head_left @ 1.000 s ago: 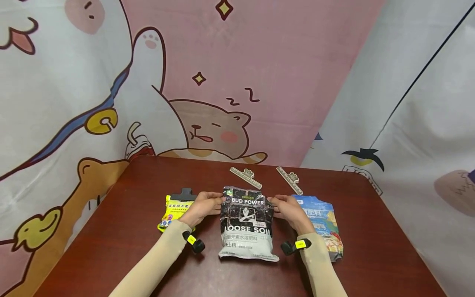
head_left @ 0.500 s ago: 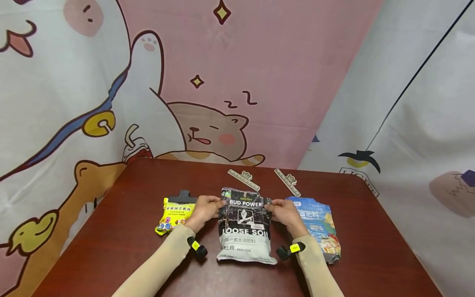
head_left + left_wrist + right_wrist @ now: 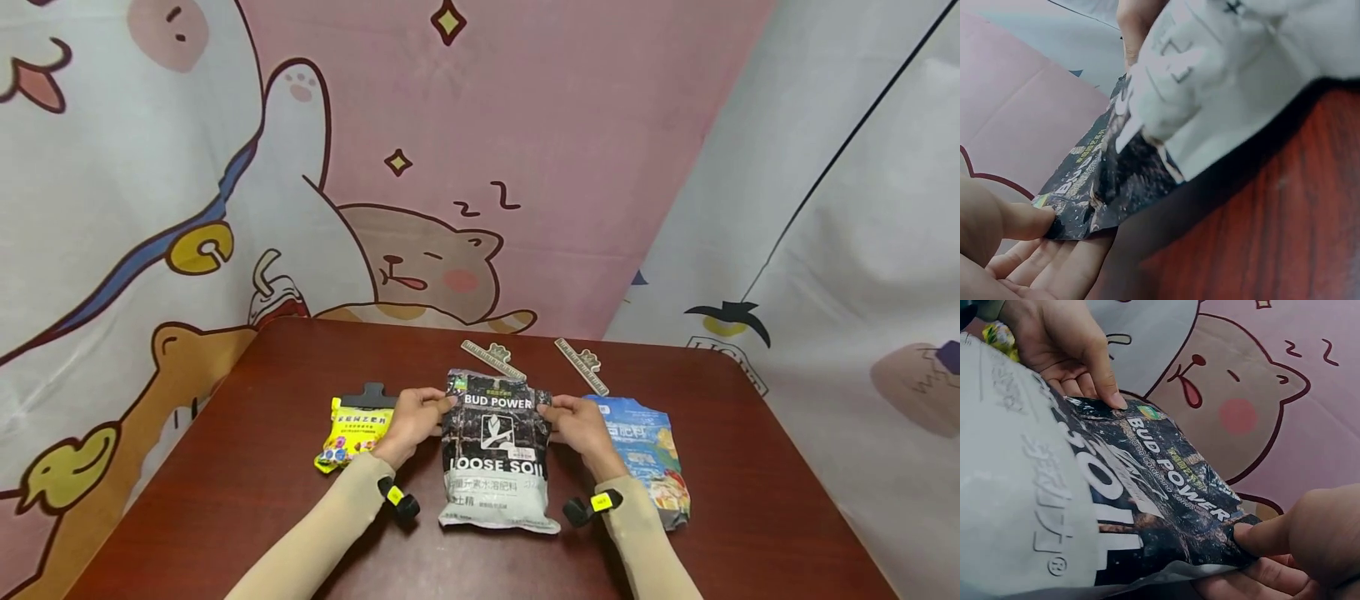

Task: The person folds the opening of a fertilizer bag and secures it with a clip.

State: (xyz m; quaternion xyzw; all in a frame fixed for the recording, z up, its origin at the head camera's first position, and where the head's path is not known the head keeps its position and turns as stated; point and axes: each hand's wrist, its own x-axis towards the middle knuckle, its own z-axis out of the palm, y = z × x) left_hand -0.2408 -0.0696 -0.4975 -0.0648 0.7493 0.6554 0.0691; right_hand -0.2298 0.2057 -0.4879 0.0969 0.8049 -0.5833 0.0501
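Note:
A black and white bag of loose soil point(image 3: 495, 475) lies in the middle of the table, its printed front up and its top end raised. My left hand point(image 3: 414, 423) pinches the bag's upper left edge, thumb on the front and fingers underneath, as the left wrist view shows. On the opposite edge my right hand point(image 3: 583, 429) pinches the upper right side in the same way. In the right wrist view the bag's black upper part point(image 3: 1160, 481) stretches between both hands. Part of the fingers is hidden under the bag.
Left of the bag lies a yellow packet point(image 3: 352, 433) with a black clip point(image 3: 369, 397) on its top. A blue packet point(image 3: 647, 458) lies to the right, partly behind my right hand. Two pale long clips point(image 3: 493, 359) rest behind the bag on the dark red table point(image 3: 765, 500).
My hands have drawn in onto the bag's upper edges and now pinch them, thumbs on the front. In the last half second the bag's top end has risen slightly.

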